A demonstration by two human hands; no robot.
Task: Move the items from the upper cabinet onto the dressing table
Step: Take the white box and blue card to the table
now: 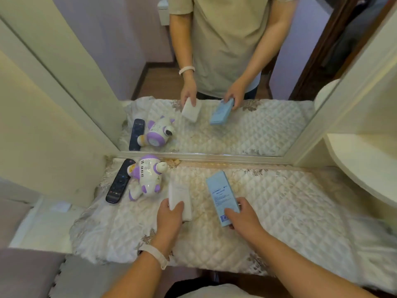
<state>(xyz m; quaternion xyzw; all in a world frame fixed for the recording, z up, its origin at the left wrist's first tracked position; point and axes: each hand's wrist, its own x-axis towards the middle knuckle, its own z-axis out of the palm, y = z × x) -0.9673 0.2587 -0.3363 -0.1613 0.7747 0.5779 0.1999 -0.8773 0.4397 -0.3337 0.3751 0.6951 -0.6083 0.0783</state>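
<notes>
You're at the put-down step, w/ both hands loaded over the dressing table (290,211). Your left hand (170,216) grips the near end of a white box (179,194), thumb over the top and fingers curled under. Your right hand (245,218) pinches a pale blue box (221,192) by its near end, thumb on the printed face. Both boxes point to 12 o'clock, toward the mirror (257,130). The blue one sits at 3 o'clock of the white one, close but apart.

The white box looks low and nearly flat on the quilted cover. The blue one is tilted, far end raised. Can't tell whether either is touching the cloth yet.

A black remote (119,182) and a purple-and-white toy robot (147,176) already lie at approx 10 o'clock on the table, side by side near the mirror's foot. The toy's lower leg is just beside the far corner of the white box, at its 10 o'clock.

Next move, as I read it:
- Lower each box flat, then open the fingers.
- Keep the white box clear of the toy so you don't nudge it.
- Bare cover lies at 1–3 o'clock if the blue box needs room.
- The cabinet isn't in view, so can't say how many items are left up there.
</notes>
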